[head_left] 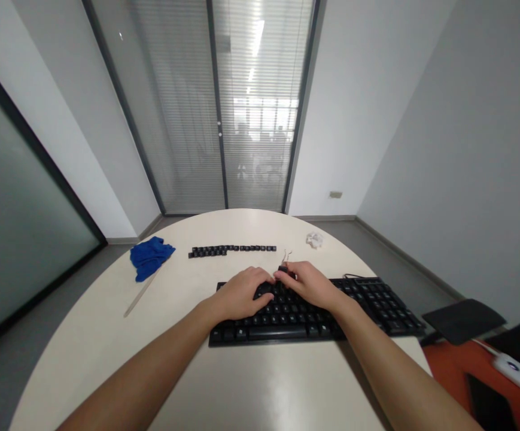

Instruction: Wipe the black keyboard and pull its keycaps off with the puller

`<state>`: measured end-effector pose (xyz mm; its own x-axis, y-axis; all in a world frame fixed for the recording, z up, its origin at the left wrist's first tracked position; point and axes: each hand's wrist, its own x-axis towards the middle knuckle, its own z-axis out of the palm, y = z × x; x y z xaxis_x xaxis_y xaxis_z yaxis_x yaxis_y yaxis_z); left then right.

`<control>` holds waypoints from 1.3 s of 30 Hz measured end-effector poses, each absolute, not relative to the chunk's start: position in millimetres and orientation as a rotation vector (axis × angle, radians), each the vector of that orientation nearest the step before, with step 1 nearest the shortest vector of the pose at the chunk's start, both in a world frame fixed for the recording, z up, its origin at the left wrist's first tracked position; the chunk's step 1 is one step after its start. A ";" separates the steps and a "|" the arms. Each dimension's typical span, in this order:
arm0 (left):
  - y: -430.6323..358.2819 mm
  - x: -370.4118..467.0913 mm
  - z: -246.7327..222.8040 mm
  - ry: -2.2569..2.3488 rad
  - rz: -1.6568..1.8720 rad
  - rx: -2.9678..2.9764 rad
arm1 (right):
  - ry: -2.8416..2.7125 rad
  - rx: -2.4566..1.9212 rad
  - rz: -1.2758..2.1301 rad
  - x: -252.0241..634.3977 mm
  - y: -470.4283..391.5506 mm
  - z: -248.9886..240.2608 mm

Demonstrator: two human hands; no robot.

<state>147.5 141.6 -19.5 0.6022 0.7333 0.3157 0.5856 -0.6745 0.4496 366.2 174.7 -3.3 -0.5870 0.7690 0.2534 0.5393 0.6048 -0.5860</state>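
A black keyboard lies near the middle of the round white table. My left hand rests on its upper left part, thumb and fingers apart, with nothing visible held. Just right of it, over the top rows, my right hand is closed in a pinch on a small tool with a dark body and thin wire prongs pointing up and away. The keys under both hands are partly hidden. Beyond the keyboard, loose black keycaps stand in a row, with a shorter second row at the left.
On the left of the table lie a blue cloth and a thin pale stick partly beneath it. A crumpled white tissue is at the back right. An orange chair with items on it stands at the right.
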 end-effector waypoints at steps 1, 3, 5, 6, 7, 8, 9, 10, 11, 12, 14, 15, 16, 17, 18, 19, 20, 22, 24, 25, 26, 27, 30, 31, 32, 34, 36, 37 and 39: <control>141.5 147.9 -19.8 1.071 0.703 2.538 | -2.322 -1.046 0.660 366.5 175.9 -4.7; 141.5 147.8 -20.1 1.066 0.706 2.543 | -2.296 -1.048 0.715 367.1 178.3 -7.3; 141.7 147.3 -20.2 1.065 0.707 2.539 | -2.274 -1.045 0.748 367.6 180.5 -9.4; 141.9 147.1 -20.3 1.066 0.705 2.537 | -2.262 -1.047 0.759 367.9 181.4 -10.2; 142.2 147.2 -20.4 1.071 0.701 2.536 | -2.251 -1.050 0.768 368.1 182.2 -10.9; 142.5 147.5 -20.6 1.079 0.696 2.536 | -2.240 -1.053 0.777 368.3 182.9 -11.4; 142.8 148.0 -20.8 1.093 0.691 2.537 | -2.231 -1.056 0.787 368.5 183.3 -11.8; 143.1 148.8 -21.0 1.108 0.688 2.538 | -2.227 -1.057 0.797 368.5 183.7 -12.0; 143.4 149.7 -21.2 1.124 0.690 2.538 | -2.226 -1.057 0.805 368.5 183.8 -12.1; 143.7 150.7 -21.4 1.142 0.699 2.533 | -2.226 -1.057 0.806 368.5 183.8 -12.0; 143.7 152.7 -21.3 1.179 0.722 2.517 | -2.233 -1.055 0.789 368.3 183.6 -11.8; 143.5 153.5 -21.0 1.192 0.731 2.516 | -2.239 -1.055 0.774 368.2 183.4 -11.7; 143.1 154.1 -20.5 1.199 0.736 2.526 | -2.243 -1.057 0.760 368.1 183.2 -11.5; 142.5 154.7 -19.7 1.198 0.734 2.549 | -2.245 -1.062 0.750 368.0 182.9 -11.4; 141.7 155.1 -18.7 1.193 0.725 2.586 | -2.244 -1.070 0.742 367.9 182.6 -11.3; 140.7 155.6 -17.5 1.188 0.710 2.632 | -2.242 -1.079 0.736 367.8 182.3 -11.2; 139.6 156.1 -16.2 1.186 0.687 2.686 | -2.239 -1.087 0.730 367.6 181.9 -11.1; 137.0 157.5 -13.4 1.203 0.617 2.803 | -2.233 -1.099 0.718 367.0 181.3 -10.9; 134.3 159.8 -10.8 1.245 0.537 2.906 | -2.231 -1.105 0.696 366.3 180.7 -10.9; 133.0 161.2 -9.7 1.268 0.500 2.944 | -2.231 -1.111 0.681 365.9 180.5 -11.0; 131.8 162.9 -8.7 1.292 0.468 2.971 | -2.233 -1.118 0.664 365.4 180.4 -11.1; 130.7 164.8 -8.0 1.316 0.446 2.988 | -2.236 -1.127 0.646 365.0 180.2 -11.3; 128.0 171.2 -7.3 1.361 0.400 3.007 | -2.240 -1.148 0.607 363.9 179.7 -11.7; 127.4 173.2 -7.5 1.374 0.388 3.005 | -2.242 -1.151 0.600 363.6 179.5 -11.6; 126.9 175.1 -7.9 1.383 0.374 3.002 | -2.243 -1.151 0.595 363.3 179.2 -11.3; 126.3 178.3 -8.8 1.398 0.353 2.997 | -2.244 -1.149 0.592 362.6 178.4 -10.4; 125.8 180.4 -9.6 1.411 0.349 2.997 | -2.243 -1.156 0.582 361.6 177.3 -9.0; 125.5 181.2 -9.9 1.418 0.351 2.998 | -2.240 -1.164 0.569 360.8 176.5 -8.2; 124.4 182.4 -10.2 1.435 0.357 2.995 | -2.234 -1.189 0.535 358.7 174.7 -6.5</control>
<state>182.4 124.4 -10.2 0.6120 0.7418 0.2741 0.7838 -0.6150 -0.0857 358.7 174.7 -6.5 -0.4590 0.8434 0.2793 0.6252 0.5300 -0.5729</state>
